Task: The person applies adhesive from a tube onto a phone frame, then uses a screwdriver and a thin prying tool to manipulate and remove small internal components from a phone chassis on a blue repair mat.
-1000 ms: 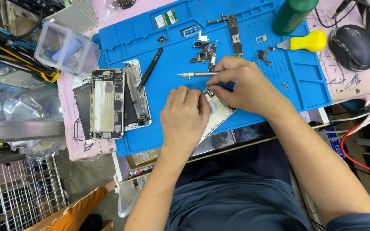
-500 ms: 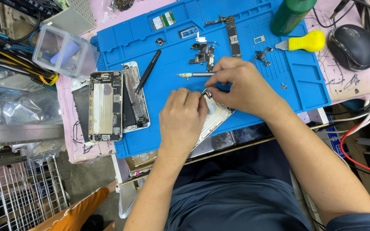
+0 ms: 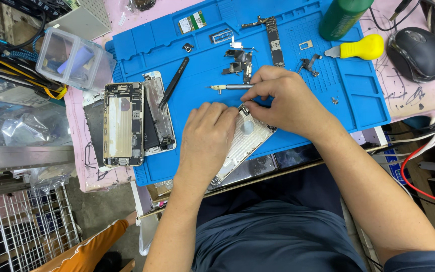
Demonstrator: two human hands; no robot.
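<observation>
Compared with half a second before, your two hands had barely moved: both stayed bent over the silver phone back panel [image 3: 245, 138] at the near edge of the blue work mat [image 3: 212, 65], and only the view had shifted a touch. Your left hand [image 3: 208, 138] lay palm down on the panel, fingers pressed together and curled, pinning it to the mat. Your right hand [image 3: 289, 103] had its fingertips drawn together in a pinch at the panel's far corner; what they gripped was too small to tell.

You had one panel under your hands and one opened phone [image 3: 123, 123] lying to the left, half on the mat and half on the pink table cover, with its lifted screen just beside it. One black pair of tweezers [image 3: 173, 82] lay slantwise between that phone and your hands. One thin screwdriver [image 3: 230, 87] lay just beyond your right fingers. One long circuit board [image 3: 274, 35] sat at the far side, among several small loose parts. One yellow-handled tool [image 3: 361, 48], one green bottle [image 3: 343, 17] and one dark computer mouse [image 3: 418, 53] stood at the far right. One clear plastic box [image 3: 74, 58] sat far left.

The panel looked pale, perforated and rounded at its corners, tilted diagonally, mostly hidden by your left hand.
</observation>
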